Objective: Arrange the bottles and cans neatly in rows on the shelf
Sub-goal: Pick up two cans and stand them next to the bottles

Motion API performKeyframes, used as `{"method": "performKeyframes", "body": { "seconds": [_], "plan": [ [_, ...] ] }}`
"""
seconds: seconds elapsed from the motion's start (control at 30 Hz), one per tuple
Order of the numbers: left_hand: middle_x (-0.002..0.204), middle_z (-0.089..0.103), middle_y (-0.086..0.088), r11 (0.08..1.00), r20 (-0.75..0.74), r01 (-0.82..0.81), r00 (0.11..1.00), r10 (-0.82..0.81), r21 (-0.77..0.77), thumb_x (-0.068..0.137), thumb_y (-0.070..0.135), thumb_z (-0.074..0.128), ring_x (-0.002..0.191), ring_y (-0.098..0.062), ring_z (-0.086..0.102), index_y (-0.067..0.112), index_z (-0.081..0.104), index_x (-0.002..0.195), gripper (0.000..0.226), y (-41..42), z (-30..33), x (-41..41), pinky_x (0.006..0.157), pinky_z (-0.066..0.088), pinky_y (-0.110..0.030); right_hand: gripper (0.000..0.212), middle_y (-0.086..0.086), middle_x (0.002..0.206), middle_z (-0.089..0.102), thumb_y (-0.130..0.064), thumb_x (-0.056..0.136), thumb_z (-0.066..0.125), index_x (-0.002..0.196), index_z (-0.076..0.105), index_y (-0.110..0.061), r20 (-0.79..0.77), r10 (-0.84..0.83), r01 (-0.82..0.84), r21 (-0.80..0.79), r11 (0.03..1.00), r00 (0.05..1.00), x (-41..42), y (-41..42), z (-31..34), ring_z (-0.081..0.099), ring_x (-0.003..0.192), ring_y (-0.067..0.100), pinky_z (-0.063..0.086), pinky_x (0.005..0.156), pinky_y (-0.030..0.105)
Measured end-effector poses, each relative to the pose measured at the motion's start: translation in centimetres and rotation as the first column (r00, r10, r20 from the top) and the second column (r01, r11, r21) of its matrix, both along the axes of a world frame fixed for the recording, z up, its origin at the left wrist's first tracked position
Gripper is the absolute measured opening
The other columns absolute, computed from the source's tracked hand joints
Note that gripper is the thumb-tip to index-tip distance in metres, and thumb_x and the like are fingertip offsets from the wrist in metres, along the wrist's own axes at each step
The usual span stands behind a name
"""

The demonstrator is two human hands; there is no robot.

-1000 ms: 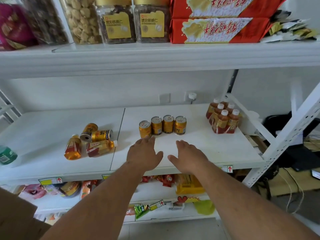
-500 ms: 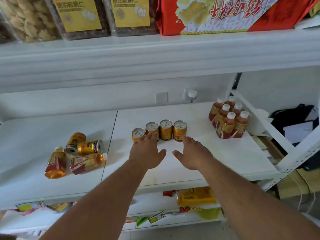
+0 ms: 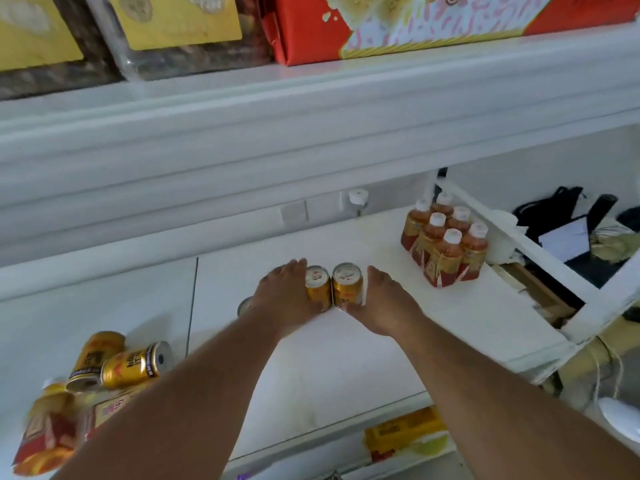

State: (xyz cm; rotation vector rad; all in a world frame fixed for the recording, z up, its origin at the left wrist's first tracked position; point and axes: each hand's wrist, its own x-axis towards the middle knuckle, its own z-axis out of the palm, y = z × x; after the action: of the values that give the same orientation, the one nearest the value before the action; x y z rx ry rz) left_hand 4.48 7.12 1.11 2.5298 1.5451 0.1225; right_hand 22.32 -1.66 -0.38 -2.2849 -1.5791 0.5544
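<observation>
Four gold cans stand in a short row on the white shelf [image 3: 329,368]. Two of them, the left middle can [image 3: 318,287] and the right end can [image 3: 347,285], show between my hands. My left hand [image 3: 284,292] lies over the row's left part with straight fingers, hiding one can; the left end can [image 3: 244,306] peeks out beside my wrist. My right hand [image 3: 381,303] presses flat against the right end can's side, thumb at its base. A wrapped pack of tea bottles [image 3: 446,244] stands at the right. At the left lie two gold cans [image 3: 135,365] and two bottles [image 3: 45,427].
The upper shelf's [image 3: 311,116] thick edge hangs low overhead, carrying jars [image 3: 173,36] and a red box [image 3: 415,22]. A white slanted brace [image 3: 519,237] closes the right end. Yellow packets [image 3: 405,434] sit on the shelf below. A wall socket [image 3: 294,213] is at the back.
Both hands have reached forward from the shelf's front area to the can row and now flank and cover it. The view has moved closer in under the upper shelf.
</observation>
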Motion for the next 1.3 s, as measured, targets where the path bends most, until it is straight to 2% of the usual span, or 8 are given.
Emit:
{"method": "performKeyframes", "body": {
  "seconds": [0.17,0.27,0.37,0.63,0.93,1.07,1.2,1.3],
  "plan": [
    [0.127,0.059,-0.003,1.000,-0.058,0.014,0.998,-0.014,-0.006,0.060,0.063,0.072,0.115,-0.028,0.055,0.021,0.043,0.134,0.090,2.5,-0.5,1.2,0.091,0.042,-0.038,0.105,0.011,0.152,0.041,-0.053,0.076,0.079,0.154,0.023,-0.012,-0.195,-0.090,0.096,0.024,0.995,0.977,0.1,2.1,-1.9,0.045,0.135,0.028,0.040,0.102,0.036],
    [0.111,0.061,0.001,0.999,-0.091,0.023,0.996,-0.026,-0.039,0.061,0.062,0.072,0.104,-0.026,0.058,0.022,0.046,0.125,0.079,3.5,-0.9,1.8,0.087,0.039,-0.038,0.089,0.006,0.133,0.057,-0.043,0.069,0.085,0.140,0.039,-0.014,-0.324,-0.115,0.136,0.044,0.990,0.939,0.3,3.1,-2.9,0.056,0.113,0.021,0.042,0.084,0.029],
    [0.099,0.060,0.008,0.994,-0.067,0.017,0.997,-0.025,-0.110,0.059,0.062,0.073,0.092,-0.019,0.058,0.025,0.046,0.112,0.070,4.2,-1.2,2.2,0.093,0.038,-0.039,0.076,0.000,0.121,0.063,-0.035,0.067,0.087,0.128,0.046,-0.016,-0.420,-0.087,0.130,0.076,0.989,0.903,0.6,4.0,-4.0,0.059,0.104,0.017,0.046,0.084,0.030],
    [0.082,0.056,0.017,0.992,0.022,0.039,0.999,-0.036,-0.120,0.055,0.063,0.072,0.078,-0.011,0.048,0.031,0.047,0.105,0.064,4.8,-1.7,2.0,0.078,0.034,-0.033,0.068,-0.005,0.114,0.065,-0.033,0.067,0.087,0.124,0.053,-0.021,-0.469,-0.066,0.160,0.164,0.973,0.881,0.8,4.8,-5.6,0.060,0.105,0.017,0.049,0.087,0.031],
    [0.088,0.061,0.017,0.987,0.428,0.105,0.903,-0.042,-0.125,0.049,0.035,0.083,0.078,0.002,0.059,0.037,0.058,0.094,0.051,4.8,1.5,1.9,0.061,0.046,-0.019,0.063,-0.009,0.110,0.067,-0.037,0.065,0.090,0.117,0.057,-0.026,-0.554,-0.044,0.248,0.298,0.922,0.831,3.1,4.2,-0.6,0.063,0.100,0.012,0.050,0.085,0.027],
    [0.084,0.063,0.031,0.977,0.516,0.122,0.856,-0.015,-0.173,0.053,0.033,0.086,0.078,0.011,0.059,0.062,0.051,0.089,0.058,3.1,3.3,1.8,0.056,0.040,-0.003,0.060,-0.024,0.101,0.063,-0.039,0.065,0.090,0.114,0.054,-0.037,-0.558,-0.023,0.243,0.322,0.915,0.829,3.8,2.8,1.9,0.059,0.095,-0.006,0.041,0.071,0.011],
    [0.092,0.063,0.017,0.962,0.573,0.085,0.815,0.081,-0.258,0.047,0.047,0.085,0.081,0.001,0.062,0.041,0.046,0.103,0.068,1.1,4.0,2.0,0.059,0.045,-0.016,0.060,-0.027,0.099,0.060,-0.042,0.067,0.089,0.116,0.054,-0.036,-0.542,-0.022,0.236,0.328,0.915,0.840,4.5,1.2,3.2,0.057,0.090,-0.011,0.040,0.068,0.008],
    [0.098,0.062,0.015,0.961,0.575,0.075,0.812,0.095,-0.265,0.047,0.050,0.084,0.089,-0.005,0.063,0.034,0.046,0.108,0.073,-0.4,3.9,2.5,0.064,0.048,-0.023,0.064,-0.018,0.107,0.065,-0.047,0.068,0.088,0.122,0.058,-0.029,-0.522,-0.013,0.219,0.336,0.916,0.853,5.3,0.2,3.7,0.061,0.097,0.003,0.045,0.078,0.020]
  ]
}}
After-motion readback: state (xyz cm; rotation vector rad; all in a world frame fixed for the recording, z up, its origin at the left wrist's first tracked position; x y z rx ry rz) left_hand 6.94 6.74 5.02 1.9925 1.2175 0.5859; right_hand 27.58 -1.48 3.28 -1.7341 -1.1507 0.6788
